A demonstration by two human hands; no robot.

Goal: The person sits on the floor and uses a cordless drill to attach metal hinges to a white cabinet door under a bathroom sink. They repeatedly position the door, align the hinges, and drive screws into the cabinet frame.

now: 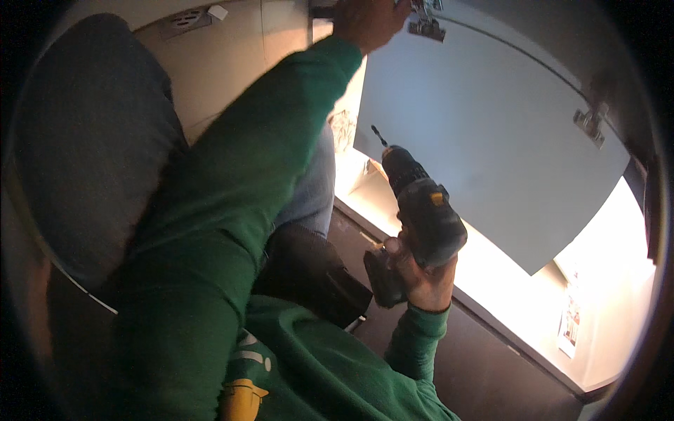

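My right hand point(428, 281) is closed round a black cordless drill point(428, 217) with a slim bit, pointing up and left in front of a white hinged panel point(498, 133). My left hand point(368, 21) reaches to the top of the view beside a metal hinge point(427, 28) at the panel's edge; its fingers are curled, and what they grip is partly out of frame and cannot be made out. A second metal hinge point(590, 126) sits at the panel's right.
My legs point(84, 154) are at the left, over a dark surface. A brightly lit pale ledge point(505, 316) runs below the panel. A vent plate point(186, 21) is on the cream surface at top left.
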